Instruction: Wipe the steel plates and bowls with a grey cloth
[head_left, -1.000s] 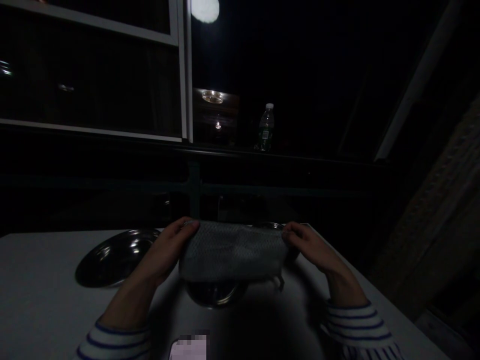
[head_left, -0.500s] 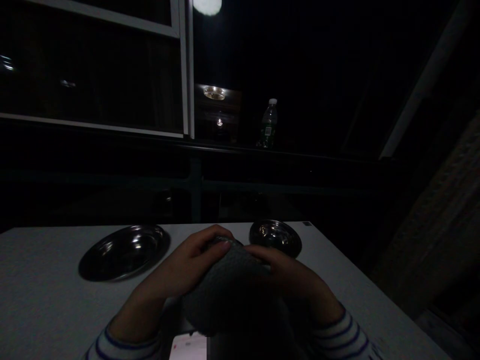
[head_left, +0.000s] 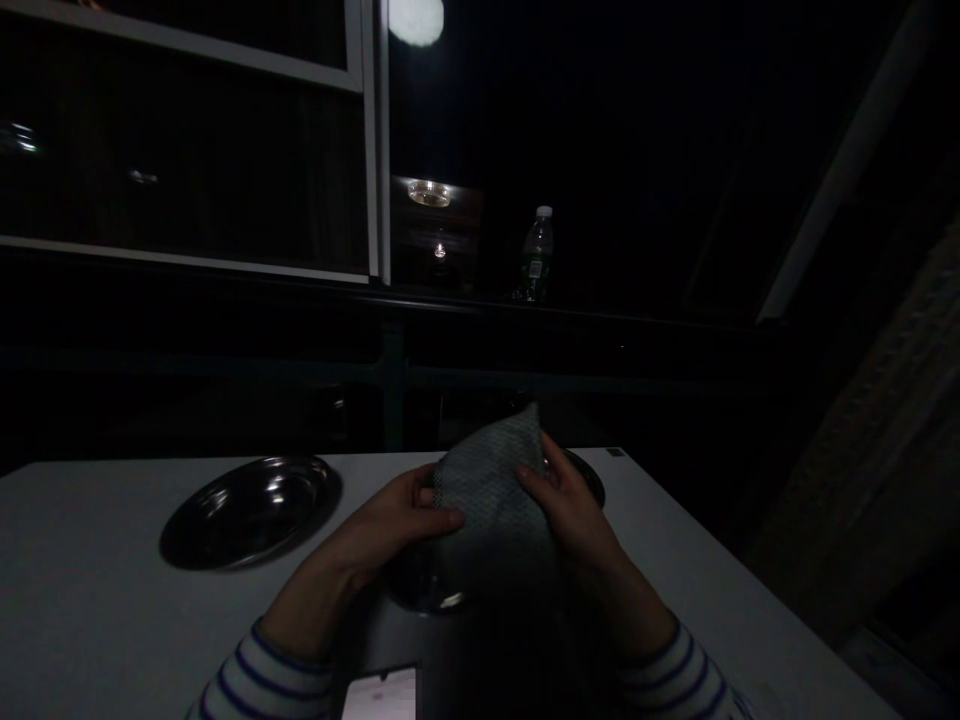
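Note:
Both my hands hold a grey textured cloth (head_left: 495, 490) above the white table (head_left: 90, 610) in a dim room. My left hand (head_left: 401, 520) pinches the cloth's left edge, thumb on top. My right hand (head_left: 570, 505) grips its right side, fingers closed on the fabric. The cloth stands folded and upright, one corner pointing up. Under the cloth a small metal bowl (head_left: 424, 590) shows in part on the table. Striped sleeves cover both my wrists.
A wide metal plate (head_left: 251, 510) lies on the table to the left. Another small metal dish (head_left: 589, 475) sits behind my right hand. A phone (head_left: 382, 693) lies at the near edge. A water bottle (head_left: 534, 255) stands on the far window ledge.
The cloth was stretched wide between my hands, then bunched as they came together. Now it is folded narrower and raised upright between them.

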